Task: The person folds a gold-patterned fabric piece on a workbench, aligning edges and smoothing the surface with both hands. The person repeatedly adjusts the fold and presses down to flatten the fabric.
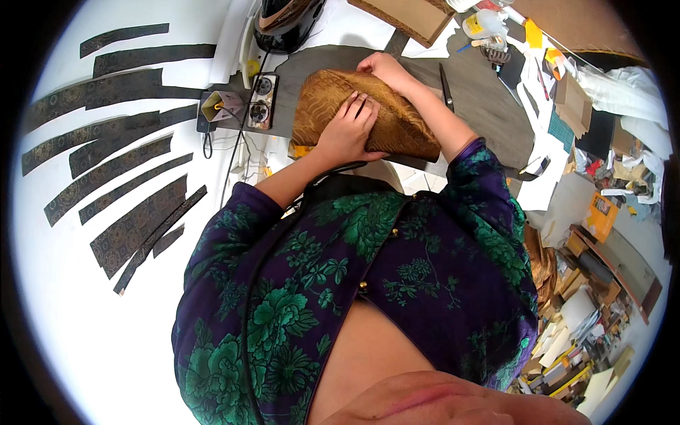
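A golden-brown piece of patterned fabric (405, 122) with a rounded outline lies in front of my body, at the near edge of the grey work surface. My left hand (348, 131) rests on top of it, fingers laid across the cloth and thumb stretched along the near edge. At the far edge, my right hand (384, 71) has its fingers bent and closed on the fabric's rim. Its fingertips are partly hidden, and I cannot make out any small tool in them. What lies beneath the fabric is hidden too.
A dark pointed tool (446, 86) lies right of the fabric. To the left are a power strip (262, 100), cables and a small open box (221, 106). Dark patterned strips (134, 156) lie on white at far left. A black iron-like appliance (283, 25) stands behind; clutter fills the right.
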Demonstrator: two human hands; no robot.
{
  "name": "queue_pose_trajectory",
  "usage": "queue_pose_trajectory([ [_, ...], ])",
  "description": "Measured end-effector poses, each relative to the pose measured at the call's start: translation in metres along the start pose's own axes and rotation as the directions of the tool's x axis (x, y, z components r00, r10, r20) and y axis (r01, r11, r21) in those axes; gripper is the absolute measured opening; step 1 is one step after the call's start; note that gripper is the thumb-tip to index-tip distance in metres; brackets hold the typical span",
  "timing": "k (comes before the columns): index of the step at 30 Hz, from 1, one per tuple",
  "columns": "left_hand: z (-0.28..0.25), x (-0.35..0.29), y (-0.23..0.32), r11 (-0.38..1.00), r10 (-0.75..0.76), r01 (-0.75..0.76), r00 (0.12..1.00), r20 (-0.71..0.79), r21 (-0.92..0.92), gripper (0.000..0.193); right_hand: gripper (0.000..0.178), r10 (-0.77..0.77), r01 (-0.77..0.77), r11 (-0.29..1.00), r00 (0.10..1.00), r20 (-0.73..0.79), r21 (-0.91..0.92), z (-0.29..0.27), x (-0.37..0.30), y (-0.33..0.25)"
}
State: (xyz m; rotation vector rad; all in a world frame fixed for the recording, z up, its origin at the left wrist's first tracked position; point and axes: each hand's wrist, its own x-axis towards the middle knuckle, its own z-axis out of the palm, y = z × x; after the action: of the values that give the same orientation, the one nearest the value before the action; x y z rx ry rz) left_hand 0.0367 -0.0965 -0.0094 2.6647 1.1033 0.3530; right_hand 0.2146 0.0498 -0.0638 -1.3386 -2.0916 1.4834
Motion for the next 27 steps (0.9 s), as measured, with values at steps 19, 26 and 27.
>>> queue_pose_trajectory([
  [19,0.000,0.000,0.003,1.000,-0.007,0.007,1.000,0.009,0.005,0.113,0.033,0.097,-0.097,0.995,0.993,0.062,0.000,-0.011,0.003,-0.013],
  [26,0.001,-0.001,0.003,1.000,-0.006,0.006,1.000,0.009,-0.008,0.113,0.032,0.131,-0.133,0.985,0.991,-0.026,-0.112,-0.016,0.000,-0.026],
  [27,0.002,-0.003,0.004,1.000,-0.010,0.010,1.000,0.016,-0.007,0.113,0.031,0.066,-0.065,0.991,0.998,0.007,-0.115,-0.016,0.001,-0.022],
])
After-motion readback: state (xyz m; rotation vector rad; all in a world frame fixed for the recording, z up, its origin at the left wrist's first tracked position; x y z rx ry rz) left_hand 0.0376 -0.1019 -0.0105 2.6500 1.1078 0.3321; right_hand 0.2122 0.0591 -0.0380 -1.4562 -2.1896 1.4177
